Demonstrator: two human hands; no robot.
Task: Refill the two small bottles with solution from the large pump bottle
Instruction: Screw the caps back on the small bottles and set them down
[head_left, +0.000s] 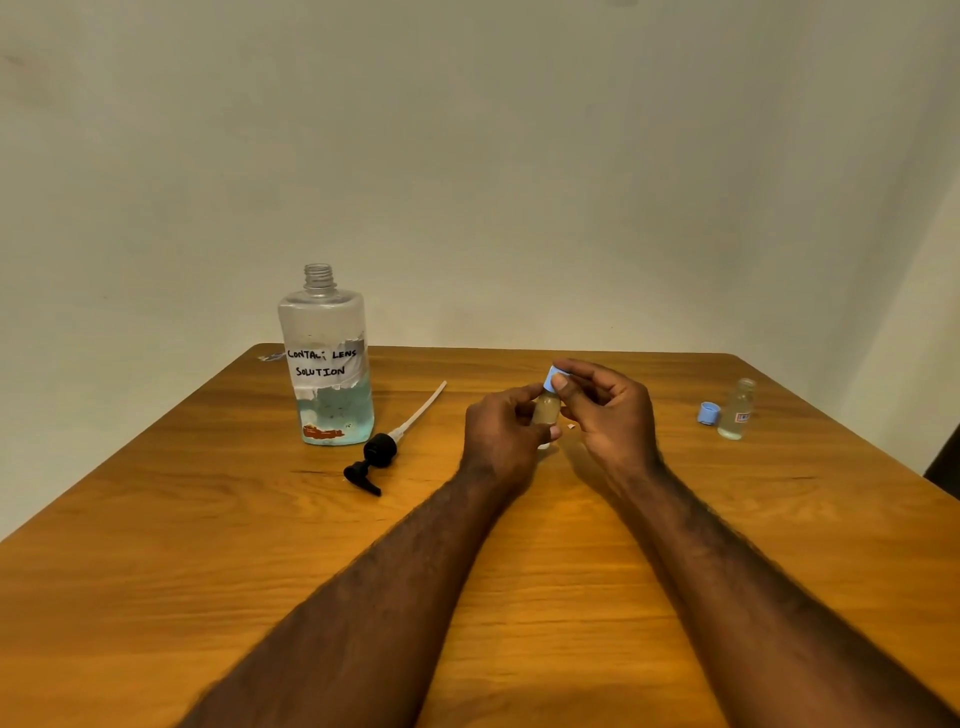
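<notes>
A large clear bottle (326, 364) labelled "contact lens solution" stands uncapped at the back left of the wooden table (208, 545), about a third full of bluish liquid. Its black pump head (382, 452) with a white tube lies on the table beside it. My left hand (501, 441) grips a small clear bottle (546, 410) at the table's middle. My right hand (608, 410) pinches the blue cap (551, 376) on top of that bottle. A second small bottle (737, 410) stands open at the far right, with its blue cap (708, 413) lying next to it.
A plain pale wall rises behind the table's far edge. A small scrap (270, 356) lies at the back left corner of the table. A dark object (945, 467) shows at the right edge of the view.
</notes>
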